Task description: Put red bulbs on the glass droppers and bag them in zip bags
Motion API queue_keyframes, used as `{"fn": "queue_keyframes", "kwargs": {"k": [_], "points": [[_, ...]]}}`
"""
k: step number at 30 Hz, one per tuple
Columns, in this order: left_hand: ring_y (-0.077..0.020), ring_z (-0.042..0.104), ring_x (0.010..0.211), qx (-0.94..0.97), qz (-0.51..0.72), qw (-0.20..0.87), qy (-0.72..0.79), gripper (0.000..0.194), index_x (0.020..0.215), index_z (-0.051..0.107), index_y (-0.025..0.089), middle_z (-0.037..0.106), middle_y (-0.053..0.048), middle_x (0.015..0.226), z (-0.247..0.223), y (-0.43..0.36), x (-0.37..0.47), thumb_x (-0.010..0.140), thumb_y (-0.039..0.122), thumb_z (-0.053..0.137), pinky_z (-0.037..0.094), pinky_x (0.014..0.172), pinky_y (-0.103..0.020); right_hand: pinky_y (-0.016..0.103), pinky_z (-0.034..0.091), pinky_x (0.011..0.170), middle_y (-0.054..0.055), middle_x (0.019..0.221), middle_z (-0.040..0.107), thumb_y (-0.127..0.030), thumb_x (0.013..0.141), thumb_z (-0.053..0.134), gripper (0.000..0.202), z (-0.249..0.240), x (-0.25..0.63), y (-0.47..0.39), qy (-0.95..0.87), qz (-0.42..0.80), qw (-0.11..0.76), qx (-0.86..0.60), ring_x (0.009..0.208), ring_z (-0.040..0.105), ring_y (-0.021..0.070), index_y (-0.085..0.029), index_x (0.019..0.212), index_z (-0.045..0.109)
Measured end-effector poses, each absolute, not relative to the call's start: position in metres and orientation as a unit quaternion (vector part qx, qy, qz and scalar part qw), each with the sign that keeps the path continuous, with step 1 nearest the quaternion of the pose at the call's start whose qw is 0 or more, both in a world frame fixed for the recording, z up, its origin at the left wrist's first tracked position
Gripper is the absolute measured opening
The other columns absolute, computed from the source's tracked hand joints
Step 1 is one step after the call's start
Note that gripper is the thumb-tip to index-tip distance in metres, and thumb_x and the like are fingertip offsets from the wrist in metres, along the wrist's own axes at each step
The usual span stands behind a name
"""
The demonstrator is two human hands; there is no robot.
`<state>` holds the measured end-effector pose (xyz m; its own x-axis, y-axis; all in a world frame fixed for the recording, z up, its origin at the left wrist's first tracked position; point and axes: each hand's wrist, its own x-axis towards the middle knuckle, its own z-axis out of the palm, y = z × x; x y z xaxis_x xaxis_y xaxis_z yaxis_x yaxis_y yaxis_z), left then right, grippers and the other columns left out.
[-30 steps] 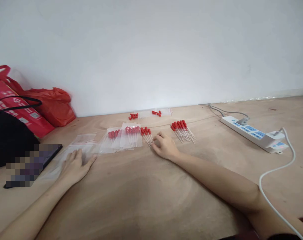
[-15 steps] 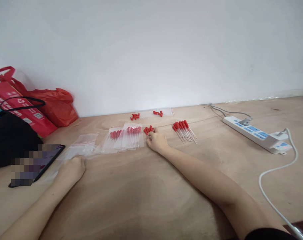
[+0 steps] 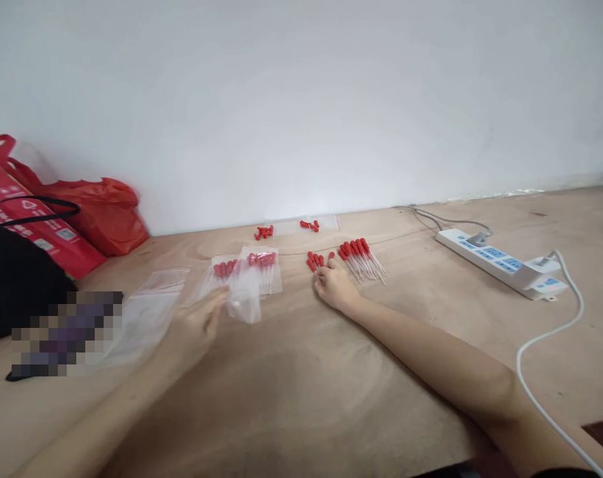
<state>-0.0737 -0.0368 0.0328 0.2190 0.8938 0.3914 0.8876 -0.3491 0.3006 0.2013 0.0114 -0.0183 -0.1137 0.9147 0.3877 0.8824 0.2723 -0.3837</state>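
My left hand point(image 3: 204, 315), a little smeared by motion, pinches a clear plastic bag point(image 3: 245, 302) that hangs from its fingertips. Behind that bag lie zip bags point(image 3: 268, 272) with red-bulbed droppers inside. My right hand point(image 3: 335, 284) rests on the table, fingers curled around several droppers point(image 3: 317, 260); their red bulbs stick out past the fingers, and the stems are hidden. Just right of this hand is a loose pile of droppers point(image 3: 361, 257), red bulbs pointing away from me. More flat zip bags point(image 3: 149, 312) lie to the left of my left hand.
Loose red bulbs point(image 3: 264, 232) and another clear bag point(image 3: 291, 227) lie near the wall. A white power strip point(image 3: 500, 262) with a cable point(image 3: 523, 348) is on the right. On the left are a blurred-out phone point(image 3: 67, 335), a black cloth item point(image 3: 25, 285) and red bags point(image 3: 99, 212).
My left hand has lifted a clear bag from the flat bags and moved right with it. My right hand has shifted right with its droppers, closer to the loose pile.
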Motion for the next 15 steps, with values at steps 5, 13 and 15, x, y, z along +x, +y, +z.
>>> {"fn": "queue_keyframes", "kwargs": {"k": [5, 13, 15], "points": [[-0.0200, 0.046, 0.115, 0.904, 0.191, 0.047, 0.379, 0.038, 0.112, 0.055, 0.016, 0.052, -0.008, 0.122, 0.014, -0.038, -0.014, 0.086, 0.025, 0.028, 0.035, 0.100, -0.038, 0.027, 0.043, 0.070, 0.008, 0.084, 0.051, -0.014, 0.071, 0.046, 0.018, -0.023, 0.221, -0.001, -0.749, 0.014, 0.305, -0.588, 0.078, 0.051, 0.0171, -0.015, 0.079, 0.062], [-0.0210, 0.015, 0.131, 0.937, 0.014, 0.136, 0.322, 0.049, 0.134, 0.026, 0.023, 0.019, -0.006, 0.142, 0.016, -0.049, 0.009, 0.089, 0.040, 0.031, 0.013, 0.107, -0.046, 0.026, 0.039, 0.061, 0.006, 0.088, 0.055, -0.030, 0.077, 0.047, 0.018, -0.018, 0.234, -0.013, -0.727, 0.007, 0.262, -0.635, 0.071, 0.053, 0.0157, -0.020, 0.083, 0.061], [-0.0212, 0.010, 0.132, 0.933, -0.009, 0.130, 0.336, 0.049, 0.135, 0.024, 0.022, 0.014, -0.006, 0.143, 0.016, -0.054, 0.011, 0.090, 0.042, 0.027, 0.011, 0.107, -0.046, 0.026, 0.038, 0.058, 0.006, 0.093, 0.055, -0.037, 0.078, 0.047, 0.023, -0.012, 0.230, -0.012, -0.713, -0.002, 0.244, -0.657, 0.073, 0.054, 0.0165, -0.021, 0.085, 0.061]]}}
